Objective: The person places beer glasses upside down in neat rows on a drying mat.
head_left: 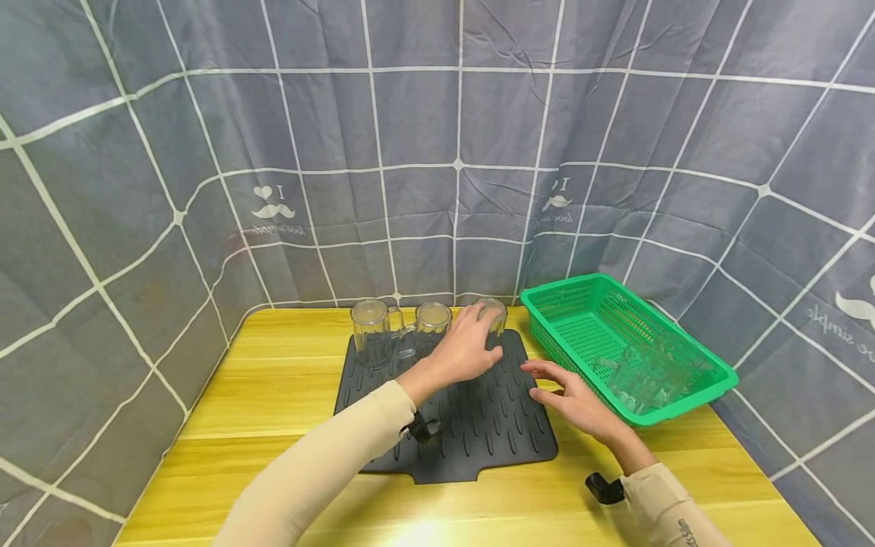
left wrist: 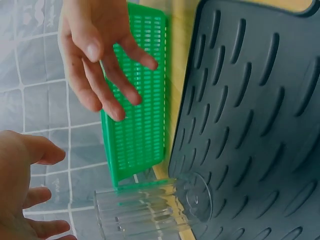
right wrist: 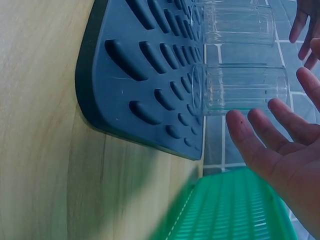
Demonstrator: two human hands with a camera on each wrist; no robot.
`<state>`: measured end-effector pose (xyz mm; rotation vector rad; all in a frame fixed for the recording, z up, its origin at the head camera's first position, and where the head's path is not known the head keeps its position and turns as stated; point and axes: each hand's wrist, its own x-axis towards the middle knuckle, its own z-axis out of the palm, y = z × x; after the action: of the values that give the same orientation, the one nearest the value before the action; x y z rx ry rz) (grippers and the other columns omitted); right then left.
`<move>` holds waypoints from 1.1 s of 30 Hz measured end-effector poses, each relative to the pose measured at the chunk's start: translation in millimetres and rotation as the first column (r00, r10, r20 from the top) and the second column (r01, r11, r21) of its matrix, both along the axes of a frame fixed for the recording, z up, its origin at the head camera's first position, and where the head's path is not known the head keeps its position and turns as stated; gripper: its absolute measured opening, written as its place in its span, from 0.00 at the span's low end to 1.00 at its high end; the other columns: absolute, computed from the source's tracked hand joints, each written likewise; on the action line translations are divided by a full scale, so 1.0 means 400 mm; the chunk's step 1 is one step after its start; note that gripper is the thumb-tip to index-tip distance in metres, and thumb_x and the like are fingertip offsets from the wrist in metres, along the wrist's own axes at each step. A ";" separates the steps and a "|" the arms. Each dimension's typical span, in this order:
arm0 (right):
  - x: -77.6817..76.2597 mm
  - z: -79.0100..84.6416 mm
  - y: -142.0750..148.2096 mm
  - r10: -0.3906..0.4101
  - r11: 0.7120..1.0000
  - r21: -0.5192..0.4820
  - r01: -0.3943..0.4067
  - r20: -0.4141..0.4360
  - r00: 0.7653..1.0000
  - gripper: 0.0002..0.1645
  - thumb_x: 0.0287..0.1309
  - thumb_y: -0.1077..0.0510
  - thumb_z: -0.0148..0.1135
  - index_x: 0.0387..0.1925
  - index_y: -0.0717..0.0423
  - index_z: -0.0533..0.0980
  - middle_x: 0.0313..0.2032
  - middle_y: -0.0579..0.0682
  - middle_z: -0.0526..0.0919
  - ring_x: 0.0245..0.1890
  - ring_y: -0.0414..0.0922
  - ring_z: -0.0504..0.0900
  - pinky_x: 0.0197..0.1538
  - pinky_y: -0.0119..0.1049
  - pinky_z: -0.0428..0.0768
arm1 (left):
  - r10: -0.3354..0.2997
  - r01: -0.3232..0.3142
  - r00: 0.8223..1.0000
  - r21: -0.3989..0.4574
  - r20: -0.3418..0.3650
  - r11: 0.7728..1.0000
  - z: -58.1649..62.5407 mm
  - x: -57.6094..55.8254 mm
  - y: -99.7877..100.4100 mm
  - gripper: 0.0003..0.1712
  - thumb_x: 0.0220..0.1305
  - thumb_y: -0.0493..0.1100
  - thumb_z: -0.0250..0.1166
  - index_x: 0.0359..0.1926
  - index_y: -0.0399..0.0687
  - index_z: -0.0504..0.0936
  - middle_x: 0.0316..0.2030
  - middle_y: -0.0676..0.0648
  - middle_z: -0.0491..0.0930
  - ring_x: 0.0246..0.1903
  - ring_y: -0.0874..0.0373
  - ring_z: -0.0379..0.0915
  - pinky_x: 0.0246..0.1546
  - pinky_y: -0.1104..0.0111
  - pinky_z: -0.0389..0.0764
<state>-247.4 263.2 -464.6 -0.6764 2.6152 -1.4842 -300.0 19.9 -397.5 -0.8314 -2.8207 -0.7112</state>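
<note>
Three clear glass mugs stand in a row along the back of a black ridged mat. A handle shows on the left mug (head_left: 371,338); the middle mug (head_left: 434,317) is partly behind my left forearm. My left hand (head_left: 463,348) is over the mat beside the right-hand mug (left wrist: 145,212), its fingers spread and apart from the glass in the left wrist view. My right hand (head_left: 577,403) hovers between the mat (head_left: 478,425) and the green basket, fingers loosely extended and holding nothing.
A green plastic basket (head_left: 554,334) stands right of the mat on the wooden table (head_left: 273,380). Several clear glass mugs (head_left: 649,376) lie in its near end. A grey checked curtain (head_left: 424,205) hangs close behind and on both sides.
</note>
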 end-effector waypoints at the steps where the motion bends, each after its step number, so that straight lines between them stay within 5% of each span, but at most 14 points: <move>1: -0.001 0.000 0.000 0.000 1.000 -0.003 0.000 -0.001 1.000 0.27 0.71 0.50 0.61 0.68 0.46 0.71 0.68 0.55 0.71 0.66 0.59 0.71 0.58 0.52 0.77 | -0.001 0.001 1.000 0.002 0.001 1.000 -0.002 0.006 -0.002 0.37 0.70 0.51 0.62 0.77 0.54 0.62 0.76 0.40 0.56 0.77 0.44 0.50 0.67 0.47 0.69; 9: -0.007 0.004 0.002 0.002 1.000 -0.011 -0.002 -0.009 1.000 0.26 0.70 0.51 0.61 0.67 0.46 0.72 0.67 0.55 0.73 0.66 0.63 0.70 0.57 0.54 0.77 | -0.013 0.013 1.000 -0.004 0.015 1.000 -0.015 0.046 -0.019 0.38 0.70 0.52 0.62 0.77 0.54 0.62 0.76 0.40 0.56 0.76 0.45 0.52 0.67 0.48 0.70; 25: -0.018 0.019 0.007 -0.001 1.000 -0.019 0.000 -0.025 1.000 0.26 0.71 0.52 0.61 0.67 0.47 0.71 0.66 0.56 0.74 0.65 0.60 0.72 0.55 0.38 0.80 | -0.096 0.103 0.989 -0.053 0.111 0.993 -0.066 0.116 -0.062 0.36 0.71 0.54 0.62 0.76 0.58 0.63 0.75 0.44 0.58 0.74 0.47 0.56 0.64 0.49 0.73; 33: -0.026 0.032 0.012 -0.001 1.000 -0.004 0.001 -0.048 0.999 0.25 0.71 0.52 0.60 0.67 0.47 0.71 0.66 0.53 0.74 0.64 0.57 0.73 0.57 0.43 0.80 | -0.086 0.098 0.983 -0.065 0.162 0.993 -0.100 0.132 -0.082 0.36 0.71 0.55 0.62 0.76 0.58 0.63 0.75 0.45 0.59 0.75 0.47 0.55 0.63 0.48 0.73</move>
<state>-257.7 268.2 -451.9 -0.7202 2.6486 -1.4929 -247.2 -12.8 -437.6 -0.9639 -2.9821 -0.7208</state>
